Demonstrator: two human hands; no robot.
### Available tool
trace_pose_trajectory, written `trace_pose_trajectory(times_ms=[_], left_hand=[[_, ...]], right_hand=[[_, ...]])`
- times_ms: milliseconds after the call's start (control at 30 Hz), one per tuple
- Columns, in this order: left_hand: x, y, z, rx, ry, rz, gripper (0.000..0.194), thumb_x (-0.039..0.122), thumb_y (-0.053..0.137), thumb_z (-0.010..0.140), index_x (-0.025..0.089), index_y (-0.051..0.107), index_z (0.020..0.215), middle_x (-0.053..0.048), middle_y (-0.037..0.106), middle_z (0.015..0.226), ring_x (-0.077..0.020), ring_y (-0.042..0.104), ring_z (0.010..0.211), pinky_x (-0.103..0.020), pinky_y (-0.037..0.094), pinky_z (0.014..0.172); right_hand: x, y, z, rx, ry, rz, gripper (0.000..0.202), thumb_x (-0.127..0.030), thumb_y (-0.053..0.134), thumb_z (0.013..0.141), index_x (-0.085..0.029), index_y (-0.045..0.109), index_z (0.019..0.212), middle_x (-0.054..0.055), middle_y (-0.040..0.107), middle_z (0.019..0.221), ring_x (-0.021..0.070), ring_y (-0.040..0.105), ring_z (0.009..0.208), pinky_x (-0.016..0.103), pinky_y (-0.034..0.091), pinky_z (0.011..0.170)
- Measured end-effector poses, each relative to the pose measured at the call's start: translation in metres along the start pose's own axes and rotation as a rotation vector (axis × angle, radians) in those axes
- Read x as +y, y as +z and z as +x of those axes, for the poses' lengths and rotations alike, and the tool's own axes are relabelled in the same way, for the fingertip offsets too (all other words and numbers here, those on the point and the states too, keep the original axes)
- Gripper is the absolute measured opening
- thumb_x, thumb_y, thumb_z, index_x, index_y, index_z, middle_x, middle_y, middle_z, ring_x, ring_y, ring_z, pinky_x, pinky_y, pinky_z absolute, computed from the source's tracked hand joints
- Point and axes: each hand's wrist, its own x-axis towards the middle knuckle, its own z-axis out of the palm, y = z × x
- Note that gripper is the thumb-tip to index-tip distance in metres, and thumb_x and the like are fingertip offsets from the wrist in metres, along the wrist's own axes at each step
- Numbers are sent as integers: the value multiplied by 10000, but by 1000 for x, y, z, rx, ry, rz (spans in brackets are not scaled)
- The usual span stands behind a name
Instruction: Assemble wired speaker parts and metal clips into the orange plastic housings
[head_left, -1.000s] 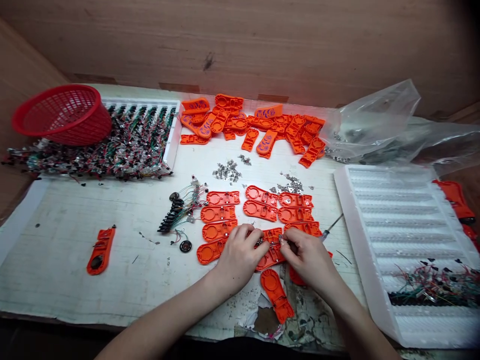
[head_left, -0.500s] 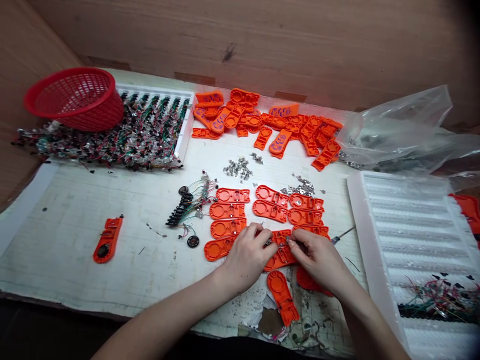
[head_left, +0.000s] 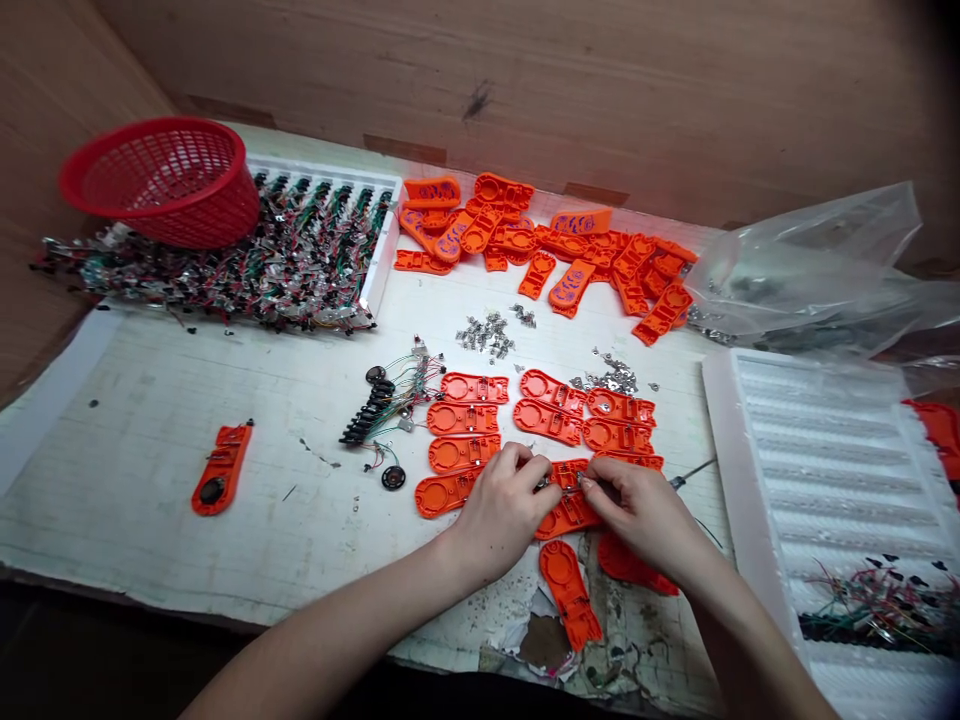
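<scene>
My left hand (head_left: 504, 512) is over an orange plastic shell (head_left: 568, 512) in the middle group, its fingers closed on a small metal piece. From the right, my right hand (head_left: 637, 505) pinches another tiny metal piece at the same shells. More open orange shells (head_left: 466, 418) lie in columns left and right of my hands, with small parts in some of them. One shell (head_left: 571, 595) lies nearer to me, below my hands. Two heaps of small metal pieces, a left one (head_left: 486, 336) and a right one (head_left: 615, 376), sit behind the columns.
A red basket (head_left: 161, 185) rests on wired parts in a white tray (head_left: 384, 255) at back left. Orange shells (head_left: 525, 240) are piled at the back. Wired speakers (head_left: 393, 478), a filled shell (head_left: 222, 470), a screwdriver (head_left: 678, 482), plastic bags (head_left: 810, 285) and a foam tray (head_left: 750, 520) surround my hands.
The whole view has shifted slightly, so things appear a little further right. My hands stay at the same shells with nearly the same finger positions.
</scene>
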Motion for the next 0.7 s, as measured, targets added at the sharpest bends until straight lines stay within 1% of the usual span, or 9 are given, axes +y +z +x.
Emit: trace_pose_trajectory(times_ms=[167, 267, 433, 533, 700], left_hand=[[1, 0, 0, 22, -18, -10, 181, 229, 496, 913, 182, 656, 844, -46, 577, 905, -199, 426, 914, -300, 464, 750], [0, -1, 2, 9, -26, -34, 189, 242, 495, 914, 190, 663, 844, -45, 577, 920, -197, 426, 914, -299, 465, 750], [0, -2, 3, -29, -30, -55, 205, 247, 483, 920, 194, 671, 857, -46, 577, 920, -198, 423, 923, -298, 463, 755], [-1, -2, 3, -28, -29, -56, 208, 248, 481, 921, 190, 670, 857, -45, 580, 929, -196, 422, 924, -296, 462, 757], [-1, -1, 2, -20, -26, -64, 208, 241, 479, 921, 191, 672, 861, -41, 579, 940, -198, 418, 925, -293, 460, 752]], right_hand=[[-6, -2, 5, -65, 87, -62, 215, -291, 411, 796, -210, 391, 598, -23, 454, 527, 127, 417, 504, 253, 248, 509], [-5, -6, 9, -113, 69, -59, 192, -271, 413, 770, -206, 389, 591, -24, 451, 530, 121, 409, 512, 253, 245, 517], [1, -13, 14, -206, 2, -5, 216, -308, 410, 787, -205, 415, 597, -27, 436, 543, 123, 396, 529, 253, 256, 524], [1, -15, 15, -223, -3, -21, 224, -306, 413, 790, -204, 407, 591, -24, 439, 548, 123, 390, 536, 254, 254, 522], [-1, -12, 16, -226, 40, -41, 230, -301, 416, 787, -201, 405, 581, -20, 446, 538, 119, 383, 524, 256, 248, 510]])
